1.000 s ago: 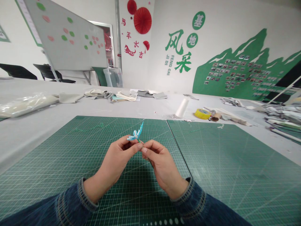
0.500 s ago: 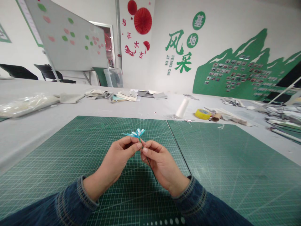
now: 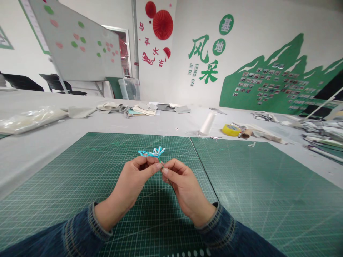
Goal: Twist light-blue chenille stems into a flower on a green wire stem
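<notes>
A small blue and white flower-like piece (image 3: 158, 152) with a thin dark green stem is held above the green cutting mat (image 3: 107, 150). My left hand (image 3: 136, 182) pinches the stem just under the blue loops, with thumb and forefinger pressed together. Right beside it, my right hand (image 3: 183, 184) grips the stem slightly lower, its fingertips almost touching the left ones. The stem's lower part runs down along the right palm and is partly hidden by the fingers.
Beyond the mats stand a white thread cone (image 3: 207, 123), a yellow tape roll (image 3: 230, 130) and a brown cardboard tube (image 3: 246, 134). Fabric scraps (image 3: 144, 109) lie along the back, a plastic-wrapped bundle (image 3: 32, 119) at the left, and more strips (image 3: 324, 132) at the right.
The blue piece has turned between my fingers, so its left loops show wider. Less of the stem's lower end shows below my right hand. Both hands stay in nearly the same place.
</notes>
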Tool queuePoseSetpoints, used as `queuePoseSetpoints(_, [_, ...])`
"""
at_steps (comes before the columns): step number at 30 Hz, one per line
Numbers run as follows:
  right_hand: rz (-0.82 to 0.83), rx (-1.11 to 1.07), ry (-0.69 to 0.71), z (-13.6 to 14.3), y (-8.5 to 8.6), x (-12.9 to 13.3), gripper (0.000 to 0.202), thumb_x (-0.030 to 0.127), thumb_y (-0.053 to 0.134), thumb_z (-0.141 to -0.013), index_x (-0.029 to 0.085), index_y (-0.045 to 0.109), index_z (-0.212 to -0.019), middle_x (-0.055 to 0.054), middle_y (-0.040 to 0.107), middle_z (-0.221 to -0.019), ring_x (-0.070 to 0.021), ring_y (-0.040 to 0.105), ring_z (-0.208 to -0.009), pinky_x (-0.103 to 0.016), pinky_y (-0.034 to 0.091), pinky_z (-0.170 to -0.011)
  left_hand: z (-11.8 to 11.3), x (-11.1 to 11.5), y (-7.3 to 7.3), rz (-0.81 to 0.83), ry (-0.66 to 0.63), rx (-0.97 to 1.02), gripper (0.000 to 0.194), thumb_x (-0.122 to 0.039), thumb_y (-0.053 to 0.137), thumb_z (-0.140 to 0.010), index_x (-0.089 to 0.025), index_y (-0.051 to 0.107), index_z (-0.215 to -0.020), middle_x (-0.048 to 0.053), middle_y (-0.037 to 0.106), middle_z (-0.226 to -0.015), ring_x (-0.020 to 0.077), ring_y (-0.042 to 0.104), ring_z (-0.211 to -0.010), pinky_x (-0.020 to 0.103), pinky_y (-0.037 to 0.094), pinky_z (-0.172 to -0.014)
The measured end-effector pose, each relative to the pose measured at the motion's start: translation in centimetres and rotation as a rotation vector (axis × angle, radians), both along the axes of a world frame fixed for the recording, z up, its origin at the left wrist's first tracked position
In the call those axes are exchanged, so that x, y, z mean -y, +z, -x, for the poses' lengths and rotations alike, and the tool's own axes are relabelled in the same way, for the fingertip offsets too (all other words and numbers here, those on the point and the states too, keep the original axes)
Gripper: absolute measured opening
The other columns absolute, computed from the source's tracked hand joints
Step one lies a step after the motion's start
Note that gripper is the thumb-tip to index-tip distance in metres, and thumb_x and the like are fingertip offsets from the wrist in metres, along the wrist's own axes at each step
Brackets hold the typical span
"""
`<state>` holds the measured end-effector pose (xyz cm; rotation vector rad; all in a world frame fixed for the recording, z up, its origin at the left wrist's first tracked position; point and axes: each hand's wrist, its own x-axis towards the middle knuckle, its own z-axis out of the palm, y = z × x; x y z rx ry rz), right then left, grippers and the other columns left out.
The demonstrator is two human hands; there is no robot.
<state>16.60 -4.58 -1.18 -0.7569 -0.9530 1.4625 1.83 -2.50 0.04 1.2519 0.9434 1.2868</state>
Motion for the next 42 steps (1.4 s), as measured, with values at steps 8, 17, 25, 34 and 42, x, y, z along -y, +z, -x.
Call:
queuePoseSetpoints(8, [0.07,-0.086,0.17,-0.03,0.3,0.1,0.013,0.027,0.074,-0.079,0.016,0.07,-0.074,0.0,0.059,-0.07,-0.0122,0.048,-0.066,-0.027,0.036,-0.066,0.28,-0.06,-0.16,-0.042,-0.109,0.047,0.011,-0.024,0.072,-0.08,-0.017,0.07,-0.073,0.001,0.067,-0.075,0.0151,0.058,-0.077,0.029,0.045,-0.078])
queuePoseSetpoints(17, [0.028,-0.055,0.073,-0.11,-0.17,-0.13,0.012,0.023,0.078,-0.075,0.018,0.068,-0.071,0.003,0.056,-0.066,-0.012,0.046,-0.066,-0.027,0.033,-0.066,-0.15,0.02,-0.03,-0.032,-0.015,0.005,0.009,-0.024,0.077,-0.074,-0.018,0.071,-0.072,-0.002,0.064,-0.071,0.0135,0.055,-0.073,0.026,0.044,-0.072])
queuePoseSetpoints(25, [-0.003,0.008,0.04,0.08,0.01,0.12,0.013,0.023,0.078,-0.076,0.019,0.066,-0.07,0.003,0.055,-0.065,-0.0127,0.045,-0.067,-0.028,0.034,-0.067,0.13,0.2,-0.28,-0.051,-0.054,0.026,0.012,-0.026,0.076,-0.078,-0.018,0.068,-0.074,0.0,0.067,-0.076,0.0156,0.058,-0.077,0.029,0.046,-0.076])
queuePoseSetpoints(34, [0.013,-0.053,0.161,0.07,0.16,0.11,0.01,0.025,0.074,-0.079,0.018,0.07,-0.073,0.0,0.061,-0.074,-0.0132,0.049,-0.069,-0.028,0.036,-0.068,0.19,0.15,0.21,-0.076,-0.118,0.038,0.014,-0.024,0.07,-0.083,-0.018,0.067,-0.071,0.0,0.065,-0.072,0.014,0.057,-0.072,0.028,0.046,-0.072])
queuePoseSetpoints(42, [-0.038,0.012,0.044,-0.01,0.0,-0.02,0.012,0.022,0.076,-0.077,0.02,0.067,-0.069,0.003,0.055,-0.065,-0.0139,0.045,-0.068,-0.029,0.035,-0.07,0.05,0.0,-0.18,-0.033,0.01,0.036,0.01,-0.024,0.079,-0.073,-0.02,0.071,-0.072,-0.002,0.067,-0.075,0.0135,0.059,-0.074,0.026,0.046,-0.073])
